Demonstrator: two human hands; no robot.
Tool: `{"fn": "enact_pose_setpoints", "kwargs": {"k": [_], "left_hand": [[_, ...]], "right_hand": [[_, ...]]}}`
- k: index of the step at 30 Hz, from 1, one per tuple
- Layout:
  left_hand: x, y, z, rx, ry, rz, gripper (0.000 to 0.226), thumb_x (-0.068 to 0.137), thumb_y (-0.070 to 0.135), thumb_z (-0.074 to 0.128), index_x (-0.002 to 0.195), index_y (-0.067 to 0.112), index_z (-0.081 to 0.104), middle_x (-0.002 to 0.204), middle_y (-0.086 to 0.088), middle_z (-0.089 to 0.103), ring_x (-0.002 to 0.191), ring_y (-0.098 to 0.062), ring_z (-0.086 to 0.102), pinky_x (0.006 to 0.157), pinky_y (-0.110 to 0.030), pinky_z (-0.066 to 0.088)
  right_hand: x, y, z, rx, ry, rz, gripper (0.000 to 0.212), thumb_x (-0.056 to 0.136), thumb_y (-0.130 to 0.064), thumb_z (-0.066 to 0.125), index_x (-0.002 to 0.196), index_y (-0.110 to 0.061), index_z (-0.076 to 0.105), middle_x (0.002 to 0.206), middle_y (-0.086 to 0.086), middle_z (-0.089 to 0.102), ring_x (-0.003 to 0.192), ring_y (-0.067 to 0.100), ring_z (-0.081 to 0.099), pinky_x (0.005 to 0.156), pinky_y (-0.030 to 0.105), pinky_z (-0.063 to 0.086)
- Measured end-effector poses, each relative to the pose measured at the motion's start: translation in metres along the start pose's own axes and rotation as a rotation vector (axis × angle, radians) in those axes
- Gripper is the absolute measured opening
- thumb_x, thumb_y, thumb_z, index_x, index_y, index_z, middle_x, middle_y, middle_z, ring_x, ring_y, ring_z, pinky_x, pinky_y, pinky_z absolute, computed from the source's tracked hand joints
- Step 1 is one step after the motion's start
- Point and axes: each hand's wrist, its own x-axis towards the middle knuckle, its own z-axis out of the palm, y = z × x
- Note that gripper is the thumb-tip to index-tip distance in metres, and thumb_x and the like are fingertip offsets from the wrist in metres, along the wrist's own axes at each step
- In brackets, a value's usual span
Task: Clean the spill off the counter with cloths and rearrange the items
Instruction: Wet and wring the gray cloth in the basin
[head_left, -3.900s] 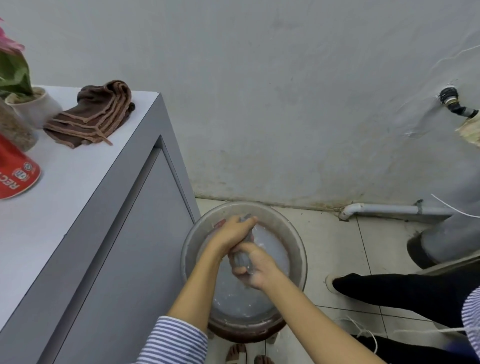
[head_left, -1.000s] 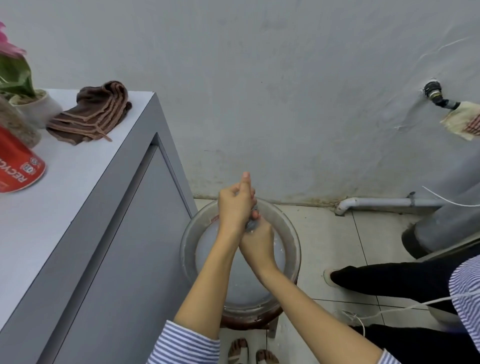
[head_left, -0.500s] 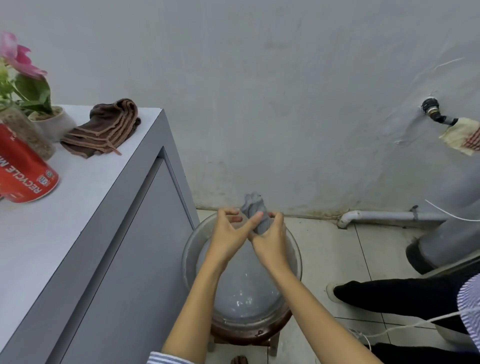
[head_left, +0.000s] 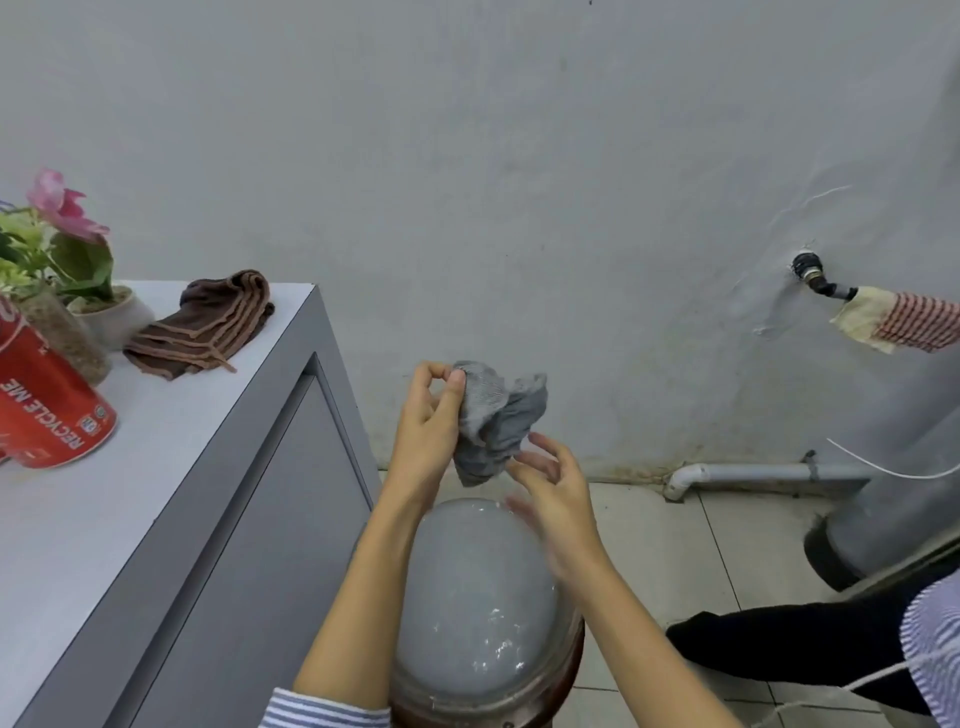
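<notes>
Cloth (head_left: 496, 421), grey and bunched, hangs above the basin (head_left: 483, 597), pinched in your left hand (head_left: 428, 426); your right hand (head_left: 553, 493), fingers loose, sits just below-right; the worktop (head_left: 130, 467) lies to your left.

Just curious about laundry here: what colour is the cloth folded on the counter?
Dark brown with lighter tan edging, the cloth shows clearly in the head view.

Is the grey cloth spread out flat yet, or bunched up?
Bunched up: the grey cloth hangs crumpled from the left hand above the basin.
</notes>
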Motion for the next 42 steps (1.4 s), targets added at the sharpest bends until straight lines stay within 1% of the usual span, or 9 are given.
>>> {"fn": "enact_pose_setpoints", "kwargs": {"k": [6,10,13,20,26,32,36,39,42], "left_hand": [[0.021,0.048,0.01,0.278,-0.293,0.233,0.013,0.099,0.028,0.042,0.094,0.016,0.044,0.064,-0.014,0.052,0.055,-0.019,0.039,0.053,-0.033,0.031],[0.03,0.081,0.022,0.262,-0.269,0.356,0.012,0.097,0.023,0.049,0.093,0.011,0.049,0.067,-0.009,0.055,0.057,-0.016,0.046,0.051,-0.026,0.037],[0.037,0.098,0.016,0.217,-0.163,0.391,0.007,0.095,0.025,0.052,0.089,0.021,0.051,0.078,-0.001,0.059,0.067,-0.014,0.053,0.06,-0.026,0.044],[0.028,0.09,-0.017,0.196,-0.287,0.055,0.054,0.084,0.055,0.055,0.128,0.027,0.044,0.115,0.01,0.061,0.101,-0.002,0.06,0.08,-0.018,0.049],[0.029,0.055,-0.035,0.336,-0.337,-0.066,0.042,0.077,0.045,0.071,0.091,0.006,0.065,0.09,-0.004,0.07,0.086,-0.014,0.066,0.075,-0.028,0.05],[0.032,0.071,-0.029,0.21,-0.492,-0.011,0.026,0.085,0.024,0.065,0.111,0.021,0.063,0.105,0.003,0.071,0.098,-0.009,0.067,0.076,-0.02,0.053],[0.038,0.076,-0.042,0.785,-0.669,-0.152,0.023,0.07,0.025,0.082,0.088,0.021,0.068,0.083,0.008,0.071,0.081,-0.009,0.066,0.069,-0.019,0.049],[0.051,0.071,-0.058,1.185,-0.425,-0.131,0.016,0.069,0.006,0.07,0.062,0.013,0.057,0.061,-0.001,0.053,0.064,-0.022,0.05,0.054,-0.024,0.037],[0.065,0.056,-0.068,0.91,0.033,0.165,0.017,0.068,0.001,0.054,0.068,0.017,0.06,0.067,-0.003,0.055,0.068,-0.024,0.049,0.058,-0.025,0.04]], "right_hand": [[0.003,-0.066,0.01,-0.305,-0.049,-0.269,0.089,0.074,-0.012,0.077,0.143,-0.031,0.023,0.135,-0.013,0.029,0.128,0.0,0.028,0.105,0.021,0.029],[0.005,-0.109,0.028,-0.321,-0.374,-0.285,0.019,0.086,-0.011,0.065,0.102,-0.021,0.063,0.103,-0.004,0.066,0.099,0.002,0.062,0.084,0.016,0.047],[0.011,-0.119,0.034,-0.265,-0.348,-0.34,0.012,0.094,-0.012,0.054,0.098,-0.013,0.066,0.091,0.0,0.069,0.079,0.003,0.067,0.073,0.016,0.053],[0.02,-0.139,0.043,0.172,-0.359,-0.172,0.017,0.101,-0.016,0.04,0.096,-0.007,0.053,0.086,0.01,0.063,0.07,0.019,0.061,0.061,0.03,0.052],[0.028,-0.145,0.032,0.412,-0.28,-0.154,0.021,0.099,-0.017,0.044,0.093,-0.001,0.057,0.088,0.013,0.063,0.085,0.022,0.063,0.09,0.038,0.051],[0.027,-0.134,0.025,-0.182,-0.094,-0.326,0.058,0.068,-0.002,0.08,0.114,-0.011,0.047,0.112,0.006,0.059,0.097,0.015,0.061,0.085,0.029,0.054],[0.032,-0.132,0.021,-0.291,0.009,-0.439,0.038,0.076,0.003,0.068,0.098,-0.024,0.051,0.106,0.006,0.063,0.092,0.017,0.062,0.085,0.033,0.052],[0.034,-0.128,0.015,-0.454,0.066,-0.549,0.018,0.085,-0.006,0.063,0.098,-0.018,0.057,0.097,0.002,0.064,0.088,0.014,0.06,0.075,0.021,0.05],[0.031,-0.124,0.016,-0.447,0.128,-0.577,0.011,0.091,-0.007,0.055,0.091,-0.018,0.058,0.087,-0.006,0.063,0.084,0.011,0.059,0.072,0.016,0.047]]}}
